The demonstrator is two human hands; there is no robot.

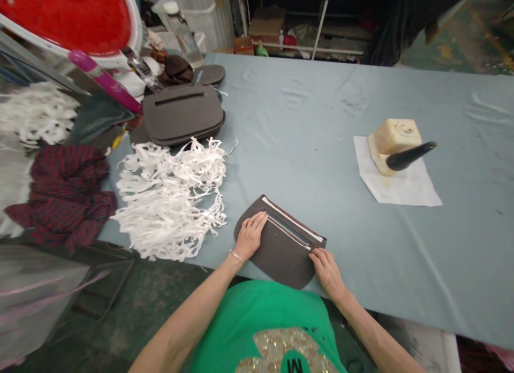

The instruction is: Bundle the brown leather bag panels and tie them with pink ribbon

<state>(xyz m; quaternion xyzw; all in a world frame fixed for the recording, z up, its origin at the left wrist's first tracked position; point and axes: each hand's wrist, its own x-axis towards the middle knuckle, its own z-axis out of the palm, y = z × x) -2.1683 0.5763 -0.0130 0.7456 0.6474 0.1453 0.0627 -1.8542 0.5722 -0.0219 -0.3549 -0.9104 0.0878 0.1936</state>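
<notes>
A dark grey panel (281, 260) with rounded lower corners and a long slot lies at the table's near edge, slightly turned. Along the slot's near side runs a narrow white strip (288, 232); a second white strip (295, 219) follows the panel's far edge. My left hand (249, 235) rests on the panel, fingers stretched out flat, tips on the near strip's left end. At that strip's other end, my right hand (327, 268) has its fingers bent together on the strip by the panel's right edge. Its thumb is partly hidden.
A heap of white strips (172, 202) lies left of the panel, with stacked grey slotted panels (182, 113) behind. Farther right, a yellowish container (395, 140) with a black-handled tool (409, 156) stands on white paper (417, 188). Striped cloth (72, 193) lies far left.
</notes>
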